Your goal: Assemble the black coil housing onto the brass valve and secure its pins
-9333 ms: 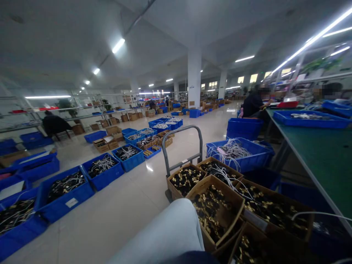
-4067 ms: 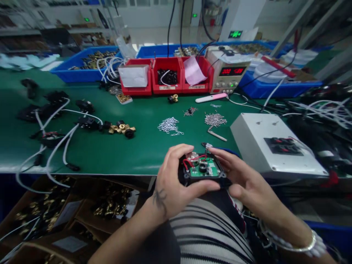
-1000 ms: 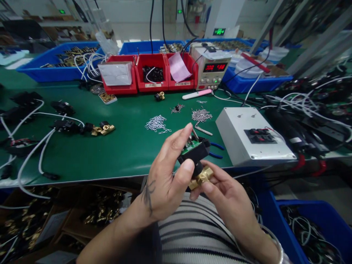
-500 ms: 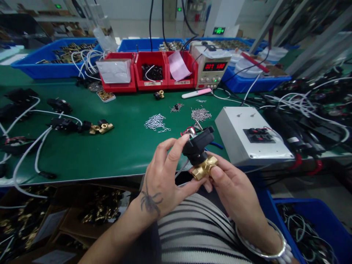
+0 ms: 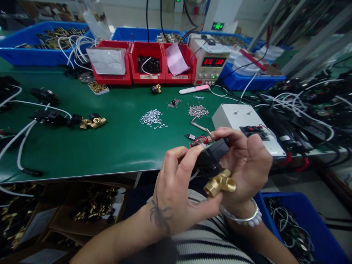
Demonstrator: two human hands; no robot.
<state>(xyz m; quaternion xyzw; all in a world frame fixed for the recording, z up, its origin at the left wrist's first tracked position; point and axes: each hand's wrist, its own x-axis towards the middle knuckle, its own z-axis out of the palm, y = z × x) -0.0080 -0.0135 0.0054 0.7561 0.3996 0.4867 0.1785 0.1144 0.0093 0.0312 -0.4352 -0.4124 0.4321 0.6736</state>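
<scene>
A motorized valve, with a black actuator housing (image 5: 213, 156) above a brass three-way body (image 5: 220, 183), is held in front of me, tilted. My left hand (image 5: 176, 183) grips it from the left, fingers at the housing's top and thumb under the brass. My right hand (image 5: 249, 167) is curled around the housing's right and far side, index fingertip at its top edge; its other fingertips are partly hidden. Red wires (image 5: 200, 140) and a small connector (image 5: 190, 136) stick out behind the housing. A thin metal piece shows beside my right index finger.
On the green bench (image 5: 121, 146) lie hairpin clips (image 5: 151, 118), small pins (image 5: 198, 110) and a pink-white knife (image 5: 194, 89). Red bins (image 5: 148, 79) and a power supply (image 5: 210, 62) stand behind. A grey switch box (image 5: 228, 117) is right; cabled valves (image 5: 52, 117) lie left.
My right hand has moved from the brass body up to the actuator housing. The valve has shifted right and slightly down, and the power supply's reading has changed.
</scene>
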